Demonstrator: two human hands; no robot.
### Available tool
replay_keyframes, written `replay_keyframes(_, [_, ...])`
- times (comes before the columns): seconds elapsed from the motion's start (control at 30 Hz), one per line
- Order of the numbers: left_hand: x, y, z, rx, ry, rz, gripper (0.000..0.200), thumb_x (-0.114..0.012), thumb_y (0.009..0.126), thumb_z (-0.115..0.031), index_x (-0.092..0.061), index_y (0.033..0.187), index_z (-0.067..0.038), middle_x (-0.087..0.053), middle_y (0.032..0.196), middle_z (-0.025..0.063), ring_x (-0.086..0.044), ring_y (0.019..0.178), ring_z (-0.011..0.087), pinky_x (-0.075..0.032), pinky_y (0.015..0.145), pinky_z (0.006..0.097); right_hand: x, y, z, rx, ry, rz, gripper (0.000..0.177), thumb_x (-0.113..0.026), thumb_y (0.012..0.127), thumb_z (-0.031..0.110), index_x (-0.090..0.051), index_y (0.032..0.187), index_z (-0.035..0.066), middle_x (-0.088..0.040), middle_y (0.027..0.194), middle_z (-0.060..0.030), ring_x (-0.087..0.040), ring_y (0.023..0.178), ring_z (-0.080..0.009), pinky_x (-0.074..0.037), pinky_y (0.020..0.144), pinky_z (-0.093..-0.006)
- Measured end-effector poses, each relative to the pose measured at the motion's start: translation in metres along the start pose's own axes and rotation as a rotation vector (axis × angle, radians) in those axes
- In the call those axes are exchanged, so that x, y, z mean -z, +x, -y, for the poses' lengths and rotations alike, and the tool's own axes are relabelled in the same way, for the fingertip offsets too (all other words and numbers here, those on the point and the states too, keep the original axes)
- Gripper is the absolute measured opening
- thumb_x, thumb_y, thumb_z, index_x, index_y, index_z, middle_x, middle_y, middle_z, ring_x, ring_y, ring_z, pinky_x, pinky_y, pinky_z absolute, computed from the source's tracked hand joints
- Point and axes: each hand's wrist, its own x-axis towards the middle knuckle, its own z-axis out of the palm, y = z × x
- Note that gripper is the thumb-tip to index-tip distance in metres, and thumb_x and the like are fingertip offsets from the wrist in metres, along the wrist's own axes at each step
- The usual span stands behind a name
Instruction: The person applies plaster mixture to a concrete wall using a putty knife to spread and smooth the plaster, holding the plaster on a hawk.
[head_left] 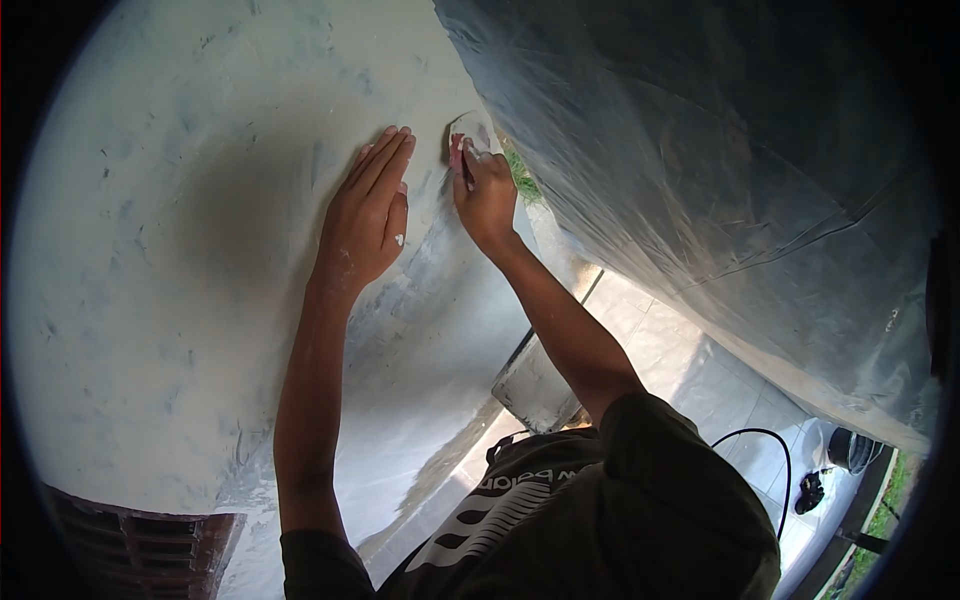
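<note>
A pale, smooth surface with bluish-grey patches fills the left and middle of the head view. My left hand lies flat against it, fingers stretched out and held side by side, with a white smear near the thumb. Up and to the right, my right hand is closed around a small tool with a reddish part and a whitish, smeared part. The tool touches the pale surface close to its right edge. The fingers partly hide its shape.
Translucent plastic sheeting hangs along the right. Below it lie floor tiles, a dark bucket, a black cable and a small black object. A brown grille shows at the lower left.
</note>
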Motion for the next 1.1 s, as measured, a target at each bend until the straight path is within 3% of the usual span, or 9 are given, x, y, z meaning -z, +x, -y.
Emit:
replay_keyframes(0.2, [-0.003,0.003,0.0,-0.015,-0.017,-0.006,0.048,-0.045,0.091,0.001,-0.048,0.139,0.005,-0.052,0.142,0.0199,-0.045,0.137,0.0328,-0.034,0.116,0.0467,0.036,-0.085,0.045,0.071,0.389,0.13,0.037,-0.068,0.074,-0.004,-0.069,0.111,-0.004,-0.057,0.076,-0.0121,-0.055,0.072,-0.0269,-0.049,0.065,-0.0355])
replay_keyframes(0.4, [-0.006,0.001,-0.004,-0.008,-0.004,-0.003,0.049,-0.045,0.09,0.001,-0.048,0.139,0.005,-0.053,0.141,0.0201,-0.045,0.137,0.0329,-0.034,0.116,0.0465,0.031,-0.014,0.004,-0.092,0.137,-0.08,0.037,-0.063,0.076,-0.004,-0.069,0.112,-0.006,-0.054,0.069,-0.0112,-0.051,0.068,-0.0229,-0.044,0.061,-0.0348])
replay_keyframes(0.47, [-0.007,0.002,-0.005,-0.01,-0.006,-0.003,0.049,-0.045,0.09,0.001,-0.048,0.139,0.005,-0.053,0.141,0.0203,-0.046,0.137,0.0329,-0.034,0.116,0.0465,0.017,-0.012,0.002,-0.147,0.093,0.057,0.036,-0.066,0.076,0.0,-0.068,0.112,-0.004,-0.06,0.081,-0.0151,-0.055,0.081,-0.0315,-0.049,0.071,-0.042])
replay_keyframes(0.53, [-0.008,0.004,-0.005,-0.016,-0.011,-0.005,0.049,-0.045,0.09,0.001,-0.048,0.138,0.005,-0.053,0.141,0.0206,-0.046,0.137,0.0329,-0.034,0.116,0.0465,0.003,-0.035,0.019,-0.101,0.1,0.031,0.038,-0.069,0.075,0.0,-0.068,0.113,-0.003,-0.062,0.085,-0.0153,-0.058,0.088,-0.0326,-0.052,0.075,-0.0429])
replay_keyframes(0.7, [-0.009,0.008,-0.004,-0.034,-0.025,-0.009,0.048,-0.045,0.09,0.001,-0.049,0.138,0.005,-0.053,0.141,0.0208,-0.046,0.137,0.0329,-0.034,0.116,0.0464,0.027,-0.12,0.072,-0.005,0.35,0.236,0.045,-0.07,0.074,-0.005,-0.067,0.119,-0.001,-0.06,0.088,-0.0111,-0.058,0.079,-0.0264,-0.053,0.068,-0.0344])
replay_keyframes(0.8, [-0.007,0.006,-0.002,-0.03,-0.006,-0.013,0.048,-0.045,0.09,0.001,-0.049,0.138,0.005,-0.054,0.14,0.0203,-0.046,0.136,0.0325,-0.035,0.116,0.0463,0.056,-0.107,0.051,-0.051,0.529,0.217,0.038,-0.066,0.079,-0.008,-0.069,0.117,-0.002,-0.059,0.09,-0.0097,-0.057,0.076,-0.019,-0.05,0.065,-0.0283])
replay_keyframes(0.9, [-0.006,-0.001,-0.001,-0.002,0.014,-0.016,0.047,-0.044,0.091,0.001,-0.05,0.138,0.005,-0.054,0.141,0.0194,-0.047,0.136,0.0316,-0.035,0.116,0.0459,0.061,-0.042,-0.009,-0.371,0.665,0.031,0.035,-0.06,0.085,-0.007,-0.068,0.118,-0.001,-0.047,0.076,-0.0017,-0.05,0.075,-0.0087,-0.044,0.061,-0.0219])
replay_keyframes(1.0, [-0.006,-0.005,-0.002,0.024,0.024,-0.013,0.046,-0.044,0.092,0.001,-0.05,0.138,0.004,-0.054,0.141,0.0185,-0.047,0.136,0.0307,-0.035,0.117,0.0454,0.051,0.018,-0.094,-0.27,0.636,0.022,0.034,-0.057,0.088,-0.007,-0.067,0.12,-0.001,-0.066,0.092,-0.0087,-0.061,0.086,-0.014,-0.049,0.08,-0.0258])
replay_keyframes(1.1, [-0.006,-0.007,-0.004,0.049,0.011,0.002,0.047,-0.043,0.093,0.003,-0.049,0.14,0.002,-0.053,0.143,0.0172,-0.045,0.138,0.0307,-0.033,0.117,0.0454,0.048,0.055,-0.108,-0.306,0.681,0.067,0.03,-0.056,0.09,-0.007,-0.067,0.118,-0.003,-0.071,0.107,-0.0122,-0.064,0.098,-0.0136,-0.048,0.089,-0.0263])
